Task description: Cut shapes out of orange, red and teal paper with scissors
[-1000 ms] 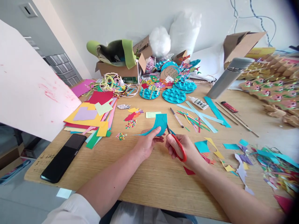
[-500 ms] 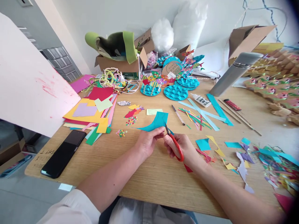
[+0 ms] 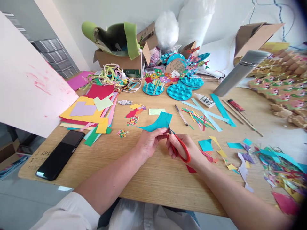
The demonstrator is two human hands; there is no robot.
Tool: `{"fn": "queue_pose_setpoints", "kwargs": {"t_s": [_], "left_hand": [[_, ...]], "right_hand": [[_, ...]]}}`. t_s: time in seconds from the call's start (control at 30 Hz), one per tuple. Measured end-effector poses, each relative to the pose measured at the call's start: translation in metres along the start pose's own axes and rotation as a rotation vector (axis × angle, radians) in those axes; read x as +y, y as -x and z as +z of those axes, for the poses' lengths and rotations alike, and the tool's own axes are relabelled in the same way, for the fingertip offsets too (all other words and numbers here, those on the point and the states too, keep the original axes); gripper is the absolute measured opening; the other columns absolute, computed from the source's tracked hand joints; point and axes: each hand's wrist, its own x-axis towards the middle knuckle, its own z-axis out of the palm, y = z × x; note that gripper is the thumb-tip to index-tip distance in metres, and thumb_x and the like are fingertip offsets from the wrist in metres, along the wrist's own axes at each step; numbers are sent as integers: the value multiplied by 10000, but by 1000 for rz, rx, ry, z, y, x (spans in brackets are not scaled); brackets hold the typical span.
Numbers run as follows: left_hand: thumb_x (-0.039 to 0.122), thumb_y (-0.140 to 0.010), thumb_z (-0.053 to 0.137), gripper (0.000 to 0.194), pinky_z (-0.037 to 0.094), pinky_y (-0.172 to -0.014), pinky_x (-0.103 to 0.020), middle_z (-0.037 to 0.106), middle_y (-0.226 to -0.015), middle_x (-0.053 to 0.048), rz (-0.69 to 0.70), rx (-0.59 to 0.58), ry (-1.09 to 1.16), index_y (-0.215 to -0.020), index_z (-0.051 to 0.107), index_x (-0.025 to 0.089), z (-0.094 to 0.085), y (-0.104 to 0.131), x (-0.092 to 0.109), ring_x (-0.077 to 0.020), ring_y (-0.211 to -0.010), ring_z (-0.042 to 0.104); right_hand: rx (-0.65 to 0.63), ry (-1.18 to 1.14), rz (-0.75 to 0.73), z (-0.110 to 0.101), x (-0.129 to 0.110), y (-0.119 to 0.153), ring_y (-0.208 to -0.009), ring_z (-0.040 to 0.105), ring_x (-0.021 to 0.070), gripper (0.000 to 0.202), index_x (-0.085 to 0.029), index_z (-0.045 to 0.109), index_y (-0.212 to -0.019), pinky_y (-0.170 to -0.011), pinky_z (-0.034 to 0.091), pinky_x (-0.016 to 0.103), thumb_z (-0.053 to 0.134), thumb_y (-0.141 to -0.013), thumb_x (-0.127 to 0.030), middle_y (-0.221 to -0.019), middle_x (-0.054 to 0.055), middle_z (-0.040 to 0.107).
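A piece of blue paper (image 3: 161, 120) with a curved lower edge is pinched between the thumb and fingers of my left hand (image 3: 150, 140). My right hand (image 3: 183, 147) grips red-handled scissors (image 3: 182, 147), their dark blades pointing up against the right part of the paper. Both hands are close together above the front middle of the table. Just beyond the paper lies a pale green paper strip (image 3: 157, 111), and a pen (image 3: 181, 115) rests to its right. Fish-shaped cutouts (image 3: 134, 112) and small confetti (image 3: 122, 133) lie left of the paper.
Stacked coloured paper (image 3: 81, 110) and a black phone (image 3: 59, 155) are on the left. Scraps (image 3: 285, 169) cover the right side, near a grey flask (image 3: 242, 73) and a glue bottle (image 3: 205, 100). Blue craft bases (image 3: 179, 91) and a cardboard box (image 3: 120, 65) stand at the back.
The view has shifted slightly, so the table's things appear a little lower left to right and further up. Both hands keep their hold; the scissors and paper have barely moved relative to each other.
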Motion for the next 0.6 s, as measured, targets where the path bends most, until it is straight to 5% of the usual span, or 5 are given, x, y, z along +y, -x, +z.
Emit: {"fn": "queue_pose_setpoints", "kwargs": {"t_s": [0.6], "left_hand": [[246,-581,826,240,485,-682,-302,692,-732,-10,-12,3,-5,-741,671,157,-1,0,2,-139,-658,618]], "right_hand": [[32,39,22,0,-2,0,-363,493,93,588,-173,536,-610,-368,342,189,624,-734,-742,-462,1,562]]}}
